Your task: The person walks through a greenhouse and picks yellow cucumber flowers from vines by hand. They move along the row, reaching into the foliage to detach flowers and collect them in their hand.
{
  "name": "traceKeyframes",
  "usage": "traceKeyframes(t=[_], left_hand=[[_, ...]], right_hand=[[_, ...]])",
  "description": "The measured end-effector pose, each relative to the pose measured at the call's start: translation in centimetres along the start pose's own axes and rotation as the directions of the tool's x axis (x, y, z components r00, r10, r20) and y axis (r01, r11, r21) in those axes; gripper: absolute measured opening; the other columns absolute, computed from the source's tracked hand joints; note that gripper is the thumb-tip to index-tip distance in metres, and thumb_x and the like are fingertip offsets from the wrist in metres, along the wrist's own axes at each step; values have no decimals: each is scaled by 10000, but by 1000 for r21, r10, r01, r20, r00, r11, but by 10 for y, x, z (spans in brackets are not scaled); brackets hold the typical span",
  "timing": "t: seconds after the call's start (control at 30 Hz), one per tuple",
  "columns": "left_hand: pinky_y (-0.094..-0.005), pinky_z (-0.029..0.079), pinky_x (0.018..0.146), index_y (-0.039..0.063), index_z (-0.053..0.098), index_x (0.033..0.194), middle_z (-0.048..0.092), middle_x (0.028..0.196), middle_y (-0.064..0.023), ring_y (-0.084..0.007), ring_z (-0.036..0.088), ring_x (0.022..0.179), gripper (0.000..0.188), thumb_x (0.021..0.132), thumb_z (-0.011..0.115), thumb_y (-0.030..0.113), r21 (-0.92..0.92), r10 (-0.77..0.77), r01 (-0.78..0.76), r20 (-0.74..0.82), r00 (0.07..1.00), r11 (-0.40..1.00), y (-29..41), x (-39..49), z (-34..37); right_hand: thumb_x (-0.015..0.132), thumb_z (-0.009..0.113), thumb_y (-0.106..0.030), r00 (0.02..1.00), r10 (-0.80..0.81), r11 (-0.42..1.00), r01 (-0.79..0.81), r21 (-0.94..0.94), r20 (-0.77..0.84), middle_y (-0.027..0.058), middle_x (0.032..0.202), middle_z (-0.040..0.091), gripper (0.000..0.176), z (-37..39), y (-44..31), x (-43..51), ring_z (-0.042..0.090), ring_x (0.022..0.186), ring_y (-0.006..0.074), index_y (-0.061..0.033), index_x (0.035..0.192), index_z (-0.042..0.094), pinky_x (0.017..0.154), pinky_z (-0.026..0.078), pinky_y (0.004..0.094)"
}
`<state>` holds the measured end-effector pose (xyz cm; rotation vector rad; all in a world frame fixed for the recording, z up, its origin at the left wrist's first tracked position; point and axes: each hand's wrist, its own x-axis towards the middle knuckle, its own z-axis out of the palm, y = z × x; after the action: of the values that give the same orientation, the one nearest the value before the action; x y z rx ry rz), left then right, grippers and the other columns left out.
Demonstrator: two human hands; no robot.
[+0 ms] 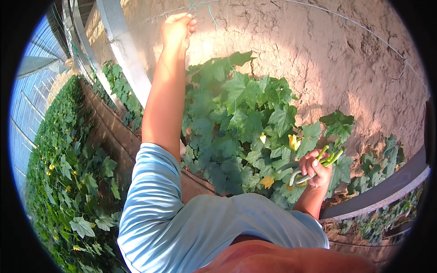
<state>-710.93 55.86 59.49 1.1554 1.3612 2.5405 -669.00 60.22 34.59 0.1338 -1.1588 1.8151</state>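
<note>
My left hand (pixel 179 29) is raised high in front of the mud wall. Its thumb and fingers are pinched on a thin green string (pixel 192 7) beside a wire. Lower right, my right hand (pixel 314 168) grips several slender green gourds (pixel 294 177), their pale stem ends poking out above the fingers and yellow flowers near their other ends. Broad-leaved vines (pixel 239 92) climb between the two hands, with a yellow blossom (pixel 294 142) just left of and above the right hand. Another thin string hangs down over the leaves.
A cracked mud wall (pixel 327 68) rises behind the vines, crossed by a long wire (pixel 362 25). White posts (pixel 123 47) stand left of my raised arm. A dense row of flowering vines (pixel 65 170) runs along the left, under ribbed translucent sheeting. A curved grey beam (pixel 379 191) is at lower right.
</note>
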Motion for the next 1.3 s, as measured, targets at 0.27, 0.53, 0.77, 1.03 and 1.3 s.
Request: traceKeyframes(t=[0.27, 0.53, 0.77, 1.03, 1.3], left_hand=[[-375, 546, 768, -118, 449, 976, 520, 937, -189, -274, 588, 822, 173, 813, 505, -111, -387, 11, -46, -92, 996, 921, -11, 16, 6], [-415, 485, 914, -103, 417, 1059, 490, 1074, -182, -284, 520, 1016, 193, 875, 456, -56, -766, -93, -53, -146, 985, 641, -20, 44, 9], [-386, 480, 922, -57, 465, 1029, 540, 1048, -147, -255, 511, 1070, 142, 925, 422, 30, -866, -199, 89, -12, 980, 493, -17, 58, 10], [-457, 479, 913, -71, 445, 1011, 528, 1015, -184, -350, 545, 1003, 153, 931, 393, 48, -826, -217, 152, 36, 975, 542, -4, 48, 13], [-394, 526, 863, -105, 447, 1099, 562, 1053, -216, -335, 570, 981, 221, 886, 423, -48, -437, -140, 168, 97, 985, 883, -1, 30, -11]], right_hand=[[779, 634, -100, 998, -18, 1000, 18, -14, -52, 50, 465, 458, 232, -4, -1, -1, 425, 385, 160, 109, 848, 560, 397, 370, 278], [780, 634, -102, 999, -15, 1000, 14, -15, -43, 46, 465, 454, 228, -2, -1, -2, 427, 386, 162, 102, 854, 563, 401, 366, 276], [779, 638, -107, 999, -8, 1000, 7, -28, -51, 47, 460, 456, 234, -2, -4, -1, 425, 379, 160, 101, 855, 565, 404, 364, 277], [768, 656, -127, 998, 15, 999, -18, -40, -69, 51, 455, 457, 254, -12, 4, 2, 419, 373, 155, 96, 852, 567, 405, 365, 279], [773, 658, -169, 996, 88, 995, -89, -40, -28, 25, 456, 435, 272, -8, 24, 15, 404, 363, 141, 71, 869, 572, 410, 353, 283]])
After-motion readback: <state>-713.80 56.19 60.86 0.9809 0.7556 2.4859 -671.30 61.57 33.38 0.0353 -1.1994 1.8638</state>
